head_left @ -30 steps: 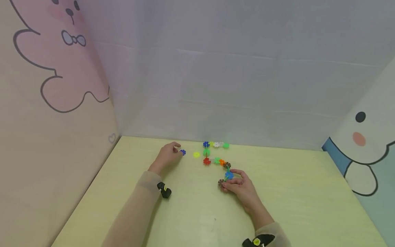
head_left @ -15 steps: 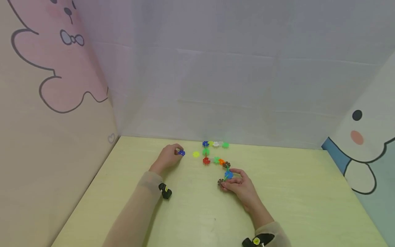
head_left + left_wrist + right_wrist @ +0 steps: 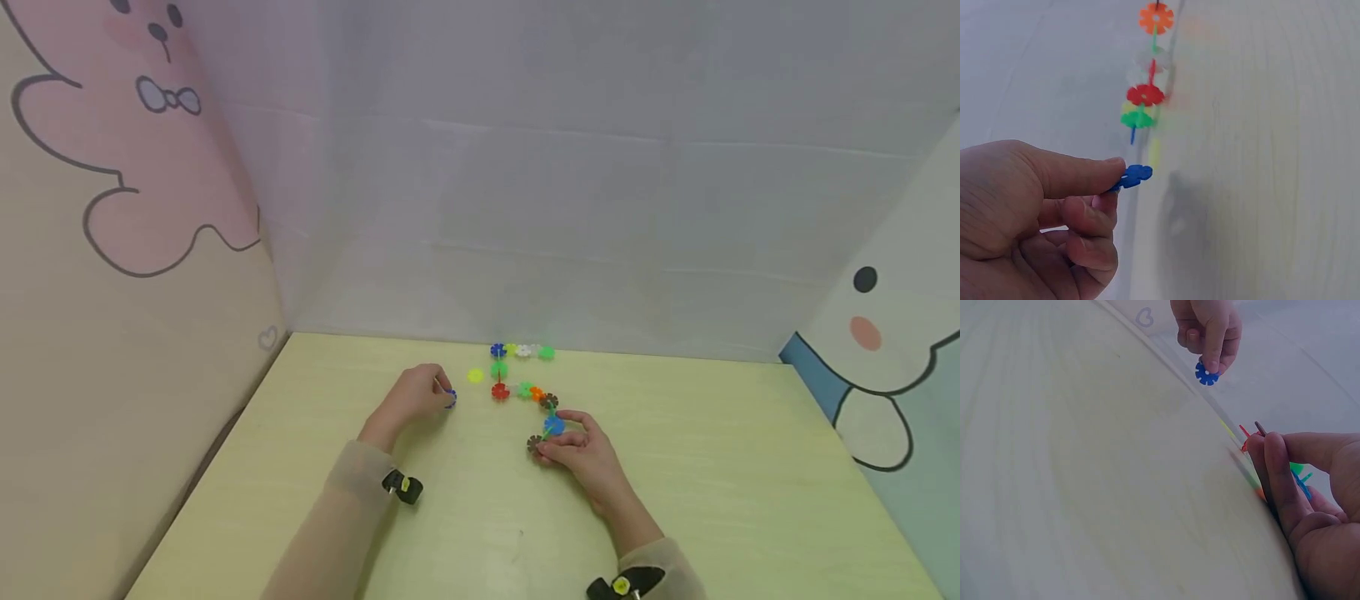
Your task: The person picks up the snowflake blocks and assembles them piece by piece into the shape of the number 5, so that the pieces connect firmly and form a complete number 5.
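Observation:
Between thumb and fingertips my left hand (image 3: 412,397) pinches a blue notched plastic disc (image 3: 1133,177), shaped like a snowflake or flower; it also shows in the right wrist view. My right hand (image 3: 590,457) pinches a brown notched disc (image 3: 535,443) at the near end of a chain of linked discs. Next to it in the chain come a light-blue disc (image 3: 554,426), another brown disc (image 3: 550,401), an orange disc (image 3: 537,393) and a red disc (image 3: 500,391). Beyond the red one, a green disc (image 3: 499,369) leads to a dark blue disc (image 3: 498,351) at the back.
A loose yellow disc (image 3: 476,376) lies left of the chain. The chain's back row runs right to a green disc (image 3: 547,353), near the wooden table (image 3: 720,467)'s back edge. A grey curtain (image 3: 480,208) hangs behind.
My left hand took the blue disc from near the table's back, then drew it nearer to me and slightly right, turning it edge-on. My right hand stays put on the brown disc.

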Tool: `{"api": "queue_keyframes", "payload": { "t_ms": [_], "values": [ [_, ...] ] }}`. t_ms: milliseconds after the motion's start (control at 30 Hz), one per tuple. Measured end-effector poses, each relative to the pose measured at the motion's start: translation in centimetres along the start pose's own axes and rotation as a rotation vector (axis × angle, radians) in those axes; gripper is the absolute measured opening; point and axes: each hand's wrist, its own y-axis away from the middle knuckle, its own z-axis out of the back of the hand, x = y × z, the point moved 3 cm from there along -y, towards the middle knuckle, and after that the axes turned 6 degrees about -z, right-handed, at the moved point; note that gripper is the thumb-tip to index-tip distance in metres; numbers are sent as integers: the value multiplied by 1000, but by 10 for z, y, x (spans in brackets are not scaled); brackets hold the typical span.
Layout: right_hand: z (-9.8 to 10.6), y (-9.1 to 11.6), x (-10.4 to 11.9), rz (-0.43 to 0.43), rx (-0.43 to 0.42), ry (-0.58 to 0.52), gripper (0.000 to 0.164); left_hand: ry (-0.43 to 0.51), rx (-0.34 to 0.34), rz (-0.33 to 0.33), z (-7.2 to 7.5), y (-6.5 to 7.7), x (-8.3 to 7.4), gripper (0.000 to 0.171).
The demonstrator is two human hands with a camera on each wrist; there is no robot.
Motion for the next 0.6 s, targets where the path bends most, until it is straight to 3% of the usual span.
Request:
{"api": "queue_keyframes", "payload": {
  "t_ms": [267, 400, 600],
  "values": [
    [0, -2, -2, 5, 1, 9, 67, 156, 52, -167, -20, 32, -40, 7],
    [1, -2, -3, 5, -3, 18, 65, 211, 69, -200, -33, 40, -47, 8],
    [2, -2, -3, 13, 0, 18, 64, 243, 74, -209, -49, 41, -49, 8]
  ]
}}
